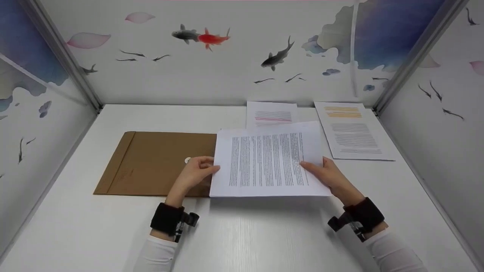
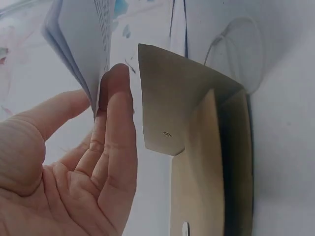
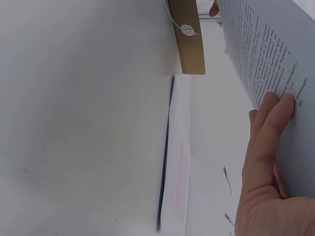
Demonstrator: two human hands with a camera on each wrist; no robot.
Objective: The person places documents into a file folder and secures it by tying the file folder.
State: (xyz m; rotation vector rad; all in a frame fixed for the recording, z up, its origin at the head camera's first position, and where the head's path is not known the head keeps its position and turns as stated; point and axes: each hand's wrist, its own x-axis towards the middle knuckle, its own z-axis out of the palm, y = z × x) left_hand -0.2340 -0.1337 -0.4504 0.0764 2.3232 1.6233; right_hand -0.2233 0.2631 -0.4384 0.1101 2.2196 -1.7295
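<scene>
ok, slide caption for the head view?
Both hands hold a printed stack over a brown envelope.

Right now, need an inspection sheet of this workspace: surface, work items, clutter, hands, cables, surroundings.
Surface: white table, wood-grain finish.
Work items: printed paper stack held up over the table; brown string-tie envelope lying flat, its flap open in the left wrist view.
Clutter: pink-highlighted sheet; orange-highlighted sheet.
Hands: left hand pinches the stack's left edge; right hand grips its right edge.
Cables: nothing seen.
Surroundings: fish-print wall panels, metal corner posts.
</scene>
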